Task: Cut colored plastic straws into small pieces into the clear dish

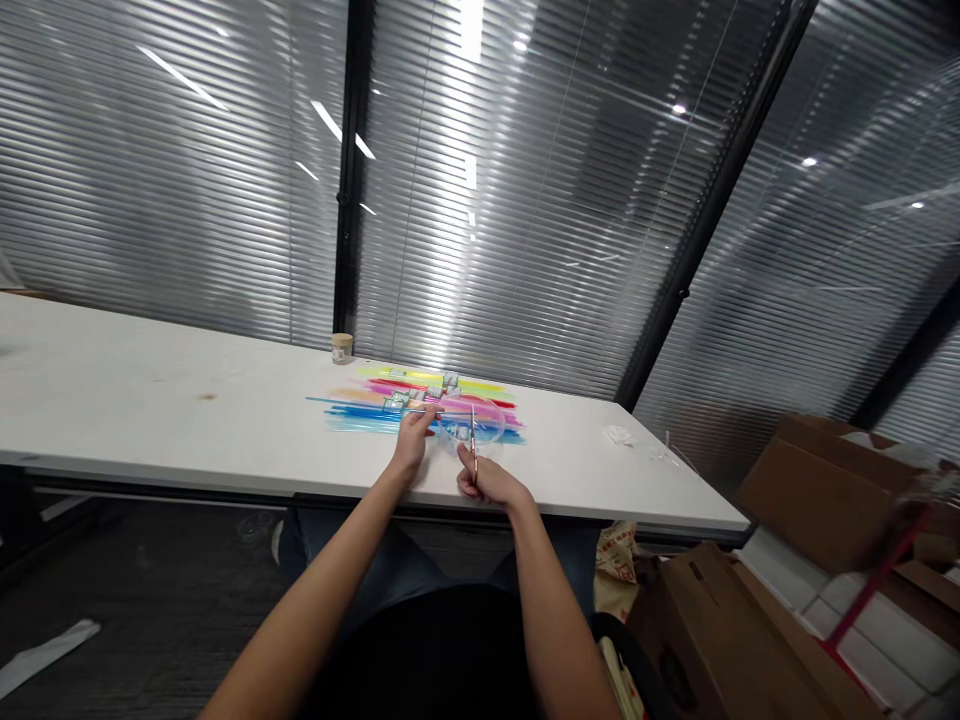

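Observation:
My right hand is closed around the handles of a pair of scissors, whose blades point away from me. My left hand pinches a thin blue stem that sticks out to the left, its other end near the scissors. Just beyond both hands, bundles of long thin coloured stems in blue, pink, red and yellow lie side by side on the white table. Several bundles carry a small label. A clear round plastic bowl stands behind the scissors, partly hidden by them.
A small jar with a tan lid stands at the table's back edge. Crumpled white material lies to the right. Cardboard boxes and a paper bag are on the floor at right. Window blinds rise behind the table.

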Demonstrator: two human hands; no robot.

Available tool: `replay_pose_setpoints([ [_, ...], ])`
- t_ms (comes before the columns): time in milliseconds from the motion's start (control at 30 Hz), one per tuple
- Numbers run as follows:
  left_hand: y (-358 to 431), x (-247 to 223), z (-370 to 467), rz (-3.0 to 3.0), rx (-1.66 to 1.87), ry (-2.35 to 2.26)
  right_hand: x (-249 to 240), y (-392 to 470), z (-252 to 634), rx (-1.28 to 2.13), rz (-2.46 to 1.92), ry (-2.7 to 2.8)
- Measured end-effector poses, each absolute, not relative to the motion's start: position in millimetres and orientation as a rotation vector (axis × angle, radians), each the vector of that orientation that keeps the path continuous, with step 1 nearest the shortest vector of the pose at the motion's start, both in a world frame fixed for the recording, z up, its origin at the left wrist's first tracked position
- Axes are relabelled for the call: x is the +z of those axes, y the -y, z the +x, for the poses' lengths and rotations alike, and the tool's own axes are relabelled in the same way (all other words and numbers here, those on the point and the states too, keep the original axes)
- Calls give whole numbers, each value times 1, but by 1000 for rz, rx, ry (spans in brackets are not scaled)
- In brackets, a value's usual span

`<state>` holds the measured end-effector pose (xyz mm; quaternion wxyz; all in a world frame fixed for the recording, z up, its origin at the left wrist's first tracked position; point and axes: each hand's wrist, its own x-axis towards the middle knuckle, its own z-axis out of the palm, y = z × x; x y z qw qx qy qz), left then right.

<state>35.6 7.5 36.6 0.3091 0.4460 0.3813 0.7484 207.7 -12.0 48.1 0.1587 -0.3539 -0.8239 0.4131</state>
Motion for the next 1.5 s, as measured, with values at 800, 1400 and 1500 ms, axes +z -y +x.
replay_pose_setpoints([
  [800, -3, 41, 36, 1192, 1945, -1038, 45, 9, 209, 1151, -1013, 2377],
  [1400, -9, 36, 35, 1112, 1971, -1102, 45, 9, 209, 1120, -1022, 2356],
  [1500, -9, 36, 34, 1102, 1980, -1093, 44, 8, 208, 1120, -1025, 2338],
])
